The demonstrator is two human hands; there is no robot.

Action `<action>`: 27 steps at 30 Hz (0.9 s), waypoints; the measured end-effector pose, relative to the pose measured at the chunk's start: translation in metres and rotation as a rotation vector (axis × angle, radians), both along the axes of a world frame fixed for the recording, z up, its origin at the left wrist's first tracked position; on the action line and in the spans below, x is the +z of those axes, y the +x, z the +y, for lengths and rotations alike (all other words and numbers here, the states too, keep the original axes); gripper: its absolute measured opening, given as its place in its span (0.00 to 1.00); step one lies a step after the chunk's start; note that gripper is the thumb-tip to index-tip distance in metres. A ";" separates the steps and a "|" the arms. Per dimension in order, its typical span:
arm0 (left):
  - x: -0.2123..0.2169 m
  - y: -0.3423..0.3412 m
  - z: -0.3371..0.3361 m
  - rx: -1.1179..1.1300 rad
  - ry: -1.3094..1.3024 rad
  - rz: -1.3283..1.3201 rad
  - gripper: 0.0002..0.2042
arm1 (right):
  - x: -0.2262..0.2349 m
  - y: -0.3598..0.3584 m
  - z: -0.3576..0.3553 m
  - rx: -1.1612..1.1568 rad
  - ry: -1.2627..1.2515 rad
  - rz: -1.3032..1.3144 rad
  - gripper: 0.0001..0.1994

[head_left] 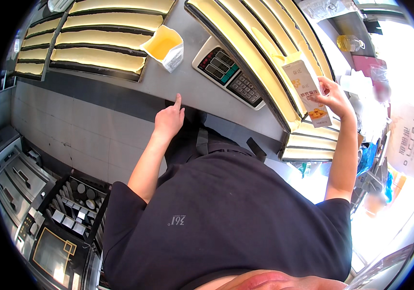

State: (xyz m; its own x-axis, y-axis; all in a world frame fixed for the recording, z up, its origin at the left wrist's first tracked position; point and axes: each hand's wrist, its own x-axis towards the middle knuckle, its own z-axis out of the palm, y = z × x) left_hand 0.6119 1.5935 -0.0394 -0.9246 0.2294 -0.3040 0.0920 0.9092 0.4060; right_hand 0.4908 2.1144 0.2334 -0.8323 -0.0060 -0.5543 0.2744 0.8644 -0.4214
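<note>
My right hand (335, 98) grips a printed beige carton (308, 94) by its side. The carton is tilted over a black tray (288, 126) whose long troughs hold pale yellow batter (255, 55). Yellow liquid shows at the carton's far end, above the troughs; whether it is flowing I cannot tell. The tray lies over part of a digital scale (228, 72), hiding its platform. Nothing is in my left hand (169, 121), held at the counter's near edge with the index finger stretched out. Beyond it stands an open white carton (170, 53) with yellow inside.
More filled trays (105, 41) lie at the counter's left, and another (313, 142) sits below the right-hand tray. A bottle of yellow oil (349, 43) stands far right. Behind at the left are a black crate of tools (79, 203) and metal kitchen equipment (18, 179).
</note>
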 end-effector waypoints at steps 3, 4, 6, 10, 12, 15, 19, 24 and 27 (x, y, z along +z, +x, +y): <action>-0.002 0.000 0.000 -0.013 -0.015 0.013 0.32 | 0.000 -0.001 0.000 -0.001 0.012 0.000 0.36; -0.002 0.000 -0.001 -0.017 -0.022 0.018 0.32 | 0.000 -0.001 0.001 0.000 0.017 -0.005 0.36; -0.002 0.001 -0.001 -0.012 -0.017 0.007 0.32 | 0.001 -0.002 0.000 0.003 0.027 -0.008 0.37; 0.002 0.000 0.000 -0.014 -0.029 -0.011 0.32 | 0.001 0.000 -0.003 -0.003 0.047 -0.005 0.37; 0.000 0.000 -0.001 -0.016 -0.022 -0.003 0.32 | 0.001 0.000 -0.002 -0.004 0.048 -0.010 0.37; 0.002 -0.002 -0.001 -0.014 -0.013 -0.012 0.32 | 0.002 -0.002 -0.003 0.002 0.047 -0.010 0.37; 0.000 -0.001 -0.001 -0.019 -0.016 -0.006 0.33 | 0.001 -0.001 -0.001 0.009 0.048 0.000 0.38; 0.001 -0.001 -0.001 -0.020 -0.022 -0.016 0.33 | 0.003 -0.001 -0.001 0.007 0.063 -0.012 0.38; -0.003 -0.001 -0.001 -0.022 -0.019 -0.011 0.33 | 0.003 0.000 0.000 0.005 0.045 -0.003 0.37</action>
